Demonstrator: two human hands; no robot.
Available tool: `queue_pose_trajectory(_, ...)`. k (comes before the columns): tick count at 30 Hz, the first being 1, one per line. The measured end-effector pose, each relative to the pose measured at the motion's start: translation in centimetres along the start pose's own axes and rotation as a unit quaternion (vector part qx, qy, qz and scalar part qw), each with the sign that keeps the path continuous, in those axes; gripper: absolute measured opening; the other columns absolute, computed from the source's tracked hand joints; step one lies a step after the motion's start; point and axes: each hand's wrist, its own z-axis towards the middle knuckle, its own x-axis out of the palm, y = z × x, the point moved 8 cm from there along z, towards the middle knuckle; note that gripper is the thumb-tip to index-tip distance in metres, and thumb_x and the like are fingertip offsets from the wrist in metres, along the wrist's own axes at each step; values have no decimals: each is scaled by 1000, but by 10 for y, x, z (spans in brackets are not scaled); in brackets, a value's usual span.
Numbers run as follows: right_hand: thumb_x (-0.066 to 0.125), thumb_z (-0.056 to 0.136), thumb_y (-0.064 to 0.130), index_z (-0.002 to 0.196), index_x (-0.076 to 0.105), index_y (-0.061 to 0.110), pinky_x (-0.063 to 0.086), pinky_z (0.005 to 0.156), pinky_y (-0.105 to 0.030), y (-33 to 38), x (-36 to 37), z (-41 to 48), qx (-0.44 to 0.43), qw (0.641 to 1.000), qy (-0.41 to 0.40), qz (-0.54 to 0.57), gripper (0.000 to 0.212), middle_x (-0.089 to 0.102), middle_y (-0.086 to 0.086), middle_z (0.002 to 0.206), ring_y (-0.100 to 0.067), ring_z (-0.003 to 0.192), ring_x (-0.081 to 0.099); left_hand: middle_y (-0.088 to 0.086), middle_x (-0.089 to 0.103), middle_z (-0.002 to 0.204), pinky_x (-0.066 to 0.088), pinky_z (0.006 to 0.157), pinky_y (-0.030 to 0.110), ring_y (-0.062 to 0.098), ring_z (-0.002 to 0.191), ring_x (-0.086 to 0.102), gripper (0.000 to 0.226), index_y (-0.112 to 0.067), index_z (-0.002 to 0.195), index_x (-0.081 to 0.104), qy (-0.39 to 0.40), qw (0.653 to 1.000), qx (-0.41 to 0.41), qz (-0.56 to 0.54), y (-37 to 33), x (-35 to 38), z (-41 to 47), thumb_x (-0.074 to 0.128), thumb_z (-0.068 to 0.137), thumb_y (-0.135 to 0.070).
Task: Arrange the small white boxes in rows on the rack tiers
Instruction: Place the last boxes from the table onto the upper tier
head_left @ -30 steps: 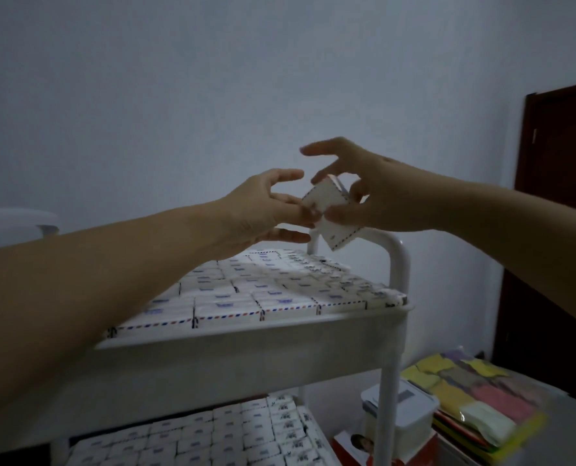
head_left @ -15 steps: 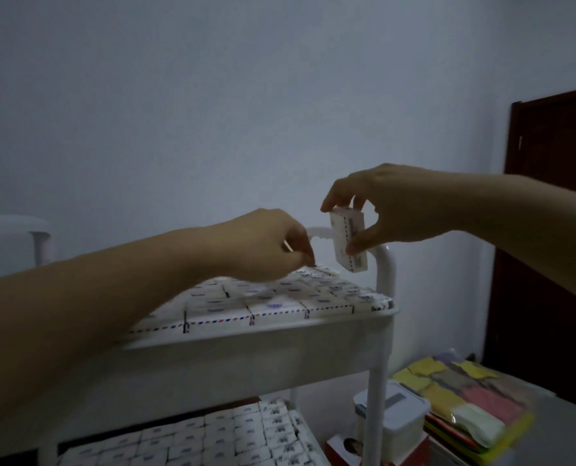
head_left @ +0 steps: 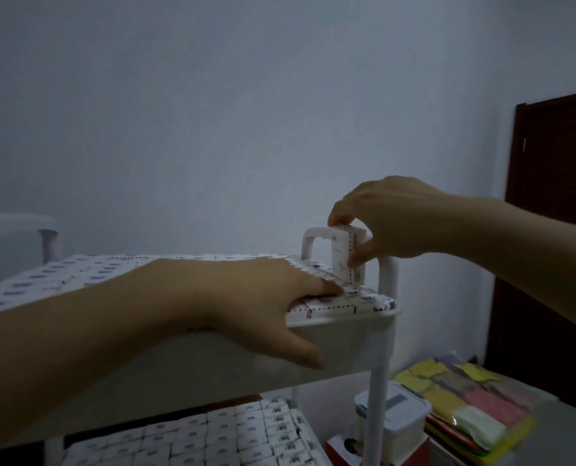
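Right end of the white rack (head_left: 377, 391), seen from in front. The right hand (head_left: 390, 223) reaches in from the right. Its grip is closed in a pinch on a single white box (head_left: 345, 258), with fingertips on the box's top edge and the thumb against its near side. The box stands upright on end, directly below the knuckles, at the far right corner of the top tier (head_left: 340, 341), just in front of the looped handle (head_left: 313, 238). Whether its lower edge touches the packed layer of boxes (head_left: 78, 270) cannot be told. The left hand (head_left: 263, 297) lies flat on that layer, fingers straight, just left of the held box. Its grip holds nothing, and its thumb hangs over the tier's front wall. More boxes in rows (head_left: 212, 435) fill the tier beneath. At lower right are a lidded container (head_left: 404, 422) and a packet of coloured sheets (head_left: 475, 408), and at the right edge a dark door (head_left: 559, 264).
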Motion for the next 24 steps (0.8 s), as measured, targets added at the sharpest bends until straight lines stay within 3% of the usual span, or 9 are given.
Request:
queue_pose_trajectory(6, 70, 76, 58, 129, 53, 33, 49, 92, -39, 5, 0, 3, -30, 998, -9, -57, 61, 61, 9, 122, -17, 113, 56, -18, 43, 142, 29, 89, 14, -4, 101, 36, 67, -43, 147, 27, -20, 1000, 19, -15, -4, -3, 1, 58, 88, -53)
queue_pose_trajectory(11, 68, 77, 59, 125, 56, 30, 50, 91, -40, 9, 12, 3, -26, 998, 3, -62, 57, 62, 5, 124, -19, 113, 57, -17, 45, 139, 30, 81, 11, -4, 97, 36, 67, -43, 147, 27, -27, 999, 22, -18, -4, -2, 0, 57, 88, -53)
queue_pose_trajectory(18, 68, 78, 57, 119, 52, 30, 45, 75, -28, -2, 13, -2, 16, 999, -20, 22, 52, 63, 9, 112, -15, 96, 56, -17, 45, 140, 24, 75, -2, -6, 93, 33, 66, -41, 148, 27, -36, 999, 23, -31, -2, -2, 0, 57, 89, -52)
queue_pose_trajectory(21, 73, 74, 55, 113, 55, 32, 46, 76, -29, -8, 16, -5, 34, 995, -32, 82, 49, 64, 12, 111, -14, 98, 55, -17, 45, 140, 25, 76, -1, -7, 93, 33, 65, -41, 147, 28, -35, 999, 26, -33, -2, -3, -1, 57, 89, -51)
queue_pose_trajectory(24, 77, 71, 51, 108, 60, 31, 48, 88, -34, -15, 16, -8, 48, 985, -45, 160, 46, 64, 11, 119, -13, 109, 56, -16, 46, 140, 32, 83, 9, -4, 99, 36, 63, -41, 147, 30, -27, 999, 28, -34, -3, -3, -2, 57, 90, -49)
